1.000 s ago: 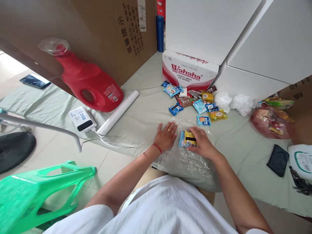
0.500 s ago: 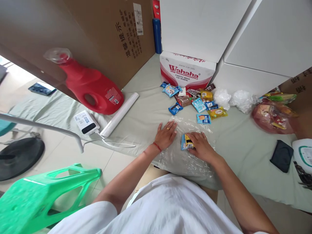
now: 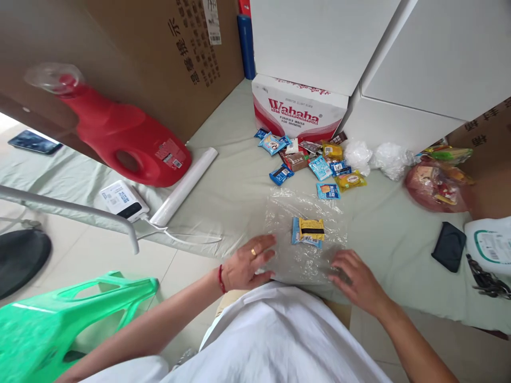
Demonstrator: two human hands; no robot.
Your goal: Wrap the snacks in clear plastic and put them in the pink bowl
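A sheet of clear plastic film (image 3: 279, 213) lies spread on the cloth in front of me. On its middle rests a small yellow snack packet (image 3: 312, 229), stacked over a light blue snack packet (image 3: 295, 233) that is partly covered. My left hand (image 3: 251, 260), with a ring and a red wrist string, is at the film's lower left edge, fingers bent and apart. At the lower right edge hovers my right hand (image 3: 357, 276), its fingers curved and the thumb apart. Neither hand visibly grips the film.
Beyond the film lie several snack packets (image 3: 328, 191) before a Wahaha carton (image 3: 295, 109). Crumpled plastic balls (image 3: 389, 159) and a red bag of snacks (image 3: 433, 186) are right. Leftward are a film roll (image 3: 186, 186), red jug (image 3: 131, 141), white device (image 3: 122, 199) and green stool (image 3: 80, 319).
My right hand has let go of the packets and moved down and right. My left hand has drawn back toward me from the film's upper left part. The view has shifted slightly.
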